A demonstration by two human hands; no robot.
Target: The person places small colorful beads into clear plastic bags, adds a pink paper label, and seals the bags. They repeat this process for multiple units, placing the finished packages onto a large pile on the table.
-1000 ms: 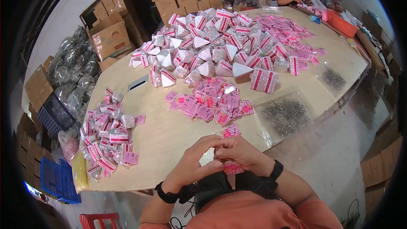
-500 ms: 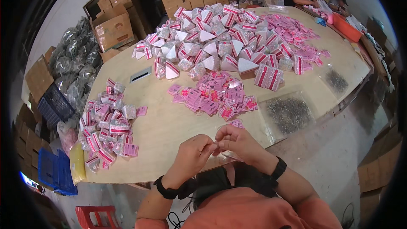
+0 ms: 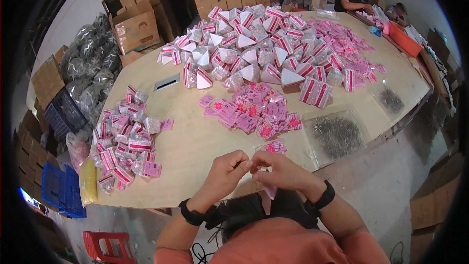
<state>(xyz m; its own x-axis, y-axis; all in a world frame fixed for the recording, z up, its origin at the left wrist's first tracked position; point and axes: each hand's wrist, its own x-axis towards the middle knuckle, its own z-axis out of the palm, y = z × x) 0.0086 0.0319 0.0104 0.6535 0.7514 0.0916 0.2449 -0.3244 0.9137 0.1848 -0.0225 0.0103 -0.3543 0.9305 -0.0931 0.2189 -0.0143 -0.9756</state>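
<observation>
My left hand is closed in a pinch at the table's near edge; whatever its fingertips hold is too small to make out. Close beside it, the fingers of my right hand are bent round a small pink card, which hangs below the palm. Most of that card is hidden by the hand. Just beyond my hands lies a heap of pink printed cards, with a few more cards nearer my right fingers. A clear plastic sheet bearing a pile of small metal pins or hooks lies to the right.
Wedge-shaped clear packs with pink bands are heaped across the far table. Finished-looking small packs with cards pile up at left, beside a yellow bag. A red stool stands on the floor. Other people work at the far right.
The pink card under my right hand has swung down and shows more plainly. My fingertips have shifted slightly, still close together. The whole view has moved a little.
</observation>
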